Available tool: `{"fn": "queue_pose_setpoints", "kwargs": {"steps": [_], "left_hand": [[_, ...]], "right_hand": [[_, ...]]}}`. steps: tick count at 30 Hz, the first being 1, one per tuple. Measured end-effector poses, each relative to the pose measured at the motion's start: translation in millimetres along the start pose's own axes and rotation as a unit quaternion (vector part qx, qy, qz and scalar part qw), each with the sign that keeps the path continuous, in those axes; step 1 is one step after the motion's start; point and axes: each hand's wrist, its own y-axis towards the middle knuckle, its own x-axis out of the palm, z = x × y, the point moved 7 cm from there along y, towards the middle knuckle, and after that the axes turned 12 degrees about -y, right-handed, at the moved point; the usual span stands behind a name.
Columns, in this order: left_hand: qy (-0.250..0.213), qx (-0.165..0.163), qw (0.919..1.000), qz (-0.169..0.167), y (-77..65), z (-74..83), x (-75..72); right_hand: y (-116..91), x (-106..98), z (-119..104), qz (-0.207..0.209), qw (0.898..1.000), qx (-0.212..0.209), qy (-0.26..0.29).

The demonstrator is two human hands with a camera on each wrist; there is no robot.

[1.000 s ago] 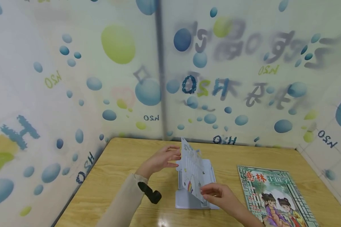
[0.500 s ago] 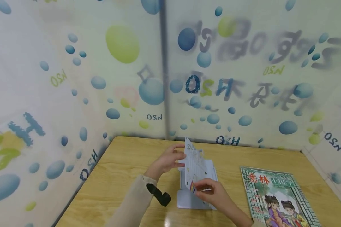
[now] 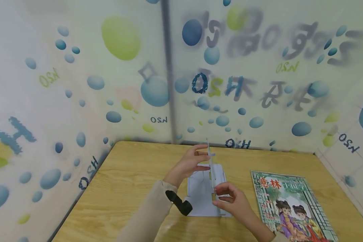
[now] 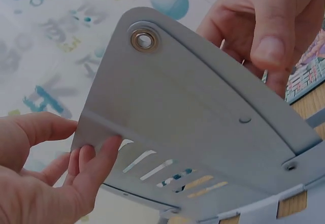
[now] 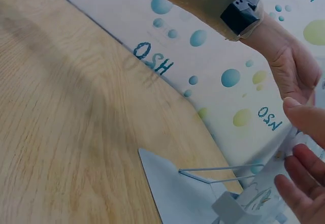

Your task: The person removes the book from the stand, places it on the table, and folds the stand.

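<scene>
A pale folding book stand (image 3: 211,168) stands on the table with its panel tipped up nearly edge-on to the head view. My left hand (image 3: 187,163) has its loosely spread fingertips against the panel's left side. In the left wrist view, my left fingers (image 4: 104,158) touch the plain grey face (image 4: 167,97), which has a metal eyelet and a row of slots. At the near edge of the panel, my right hand (image 3: 234,201) pinches it between thumb and fingers. From the right wrist, the printed face (image 5: 261,193) and a wire bracket (image 5: 223,168) show.
To the right lies a magazine (image 3: 293,205) with two drawn figures on its cover. A wooden table (image 3: 133,181) meets a curtain (image 3: 151,111) printed with blue and green bubbles at its back edge. My left wrist wears a black strapped device (image 3: 179,202).
The panel has swung from leaning left to nearly upright, so its rainbow print no longer shows in the head view. My left hand has moved right with it; my right hand stays at its near edge.
</scene>
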Motion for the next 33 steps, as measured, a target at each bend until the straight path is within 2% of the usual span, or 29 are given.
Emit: {"fn": "queue_pose_setpoints", "kwargs": {"steps": [3, 8, 13, 18, 21, 25, 28, 30, 33], "left_hand": [[-0.002, 0.001, 1.0000, -0.005, 2.3, -1.8, 11.0], [-0.004, 0.010, 0.9997, -0.020, 5.9, -3.0, 27.1], [-0.017, 0.014, 0.9986, -0.049, 9.3, -6.1, 36.3], [-0.015, -0.003, 0.9967, -0.080, 9.0, -10.4, 37.9], [0.007, -0.006, 0.9963, -0.086, 6.4, -10.8, 26.9], [0.094, 0.024, 0.9906, -0.096, -1.2, -11.0, -3.4], [0.187, 0.058, 0.9750, -0.106, -11.9, -16.8, -30.5], [0.237, 0.063, 0.9621, -0.119, -24.1, -22.1, -40.4], [0.285, 0.061, 0.9472, -0.132, -31.6, -45.4, -55.5]], "right_hand": [[-4, -6, 2, 0.050, 0.999, 0.005, 0.010], [-9, -16, 3, 0.119, 0.993, -0.013, 0.016], [-13, -21, 6, 0.142, 0.989, -0.032, 0.027], [-17, -24, 11, 0.150, 0.988, -0.001, 0.021], [-17, -24, 12, 0.152, 0.988, 0.027, 0.013], [-17, -25, 12, 0.156, 0.987, 0.035, 0.004], [-17, -27, 13, 0.158, 0.987, 0.035, 0.001], [-17, -27, 13, 0.160, 0.987, 0.030, 0.000], [-18, -27, 12, 0.164, 0.986, 0.023, 0.000]]}}
